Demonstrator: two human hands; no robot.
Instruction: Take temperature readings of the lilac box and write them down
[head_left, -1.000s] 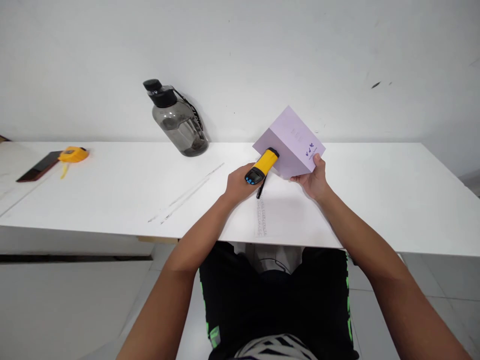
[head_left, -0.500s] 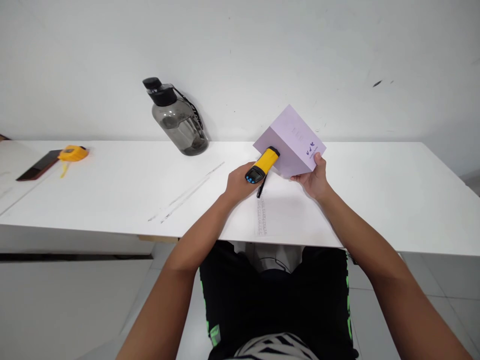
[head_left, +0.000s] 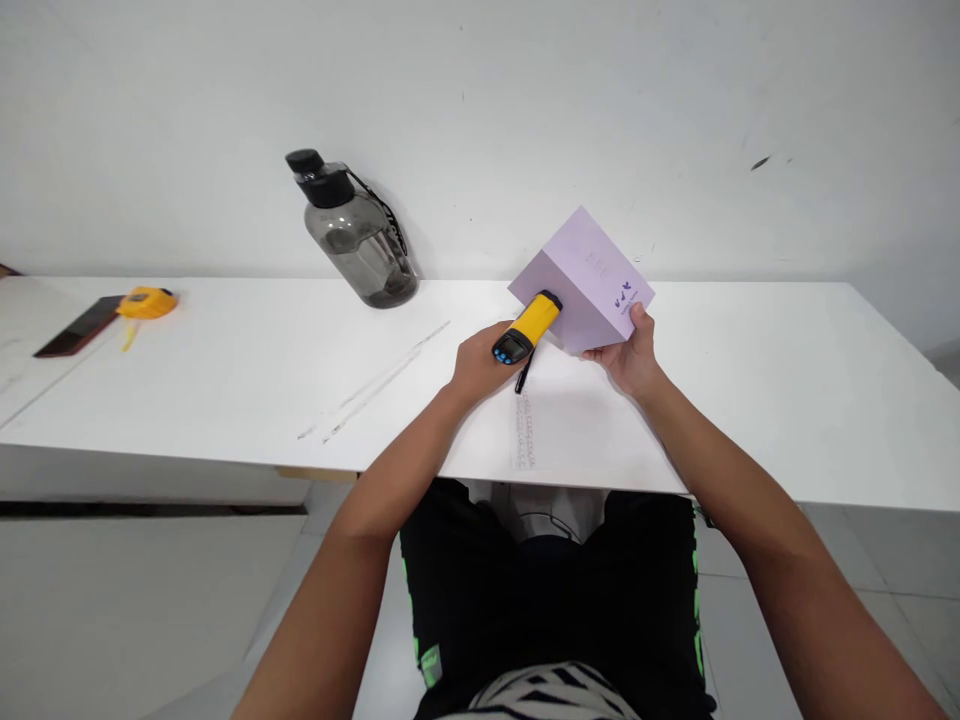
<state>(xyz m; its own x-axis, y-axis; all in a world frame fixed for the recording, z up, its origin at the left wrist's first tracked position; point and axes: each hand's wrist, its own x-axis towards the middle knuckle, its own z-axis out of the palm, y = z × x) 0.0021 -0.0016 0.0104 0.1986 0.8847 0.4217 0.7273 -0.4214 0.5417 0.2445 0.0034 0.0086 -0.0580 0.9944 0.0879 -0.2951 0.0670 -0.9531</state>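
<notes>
My left hand (head_left: pixel 482 362) is wrapped round a yellow and black infrared thermometer (head_left: pixel 534 320), its small screen and blue buttons facing up. The front end of the thermometer is close to the side of a lilac box (head_left: pixel 596 270); I cannot tell whether they touch. My right hand (head_left: pixel 632 355) grips the box's lower right corner, thumb on the printed face and fingers underneath, holding it tilted. A black pen (head_left: pixel 523 372) shows just below the thermometer. Under both hands lies a white paper (head_left: pixel 589 430) with a column of handwriting along its left side.
On the white table (head_left: pixel 787 400), a grey see-through water bottle (head_left: pixel 364 245) with a black cap stands by the wall. At the far left are a yellow tape measure (head_left: pixel 148 302) and a dark flat rectangular thing (head_left: pixel 82 327). The table's front edge runs above my lap.
Both hands keep their hold on the thermometer and the box. The whole view has shifted very slightly; nothing else has visibly moved.
</notes>
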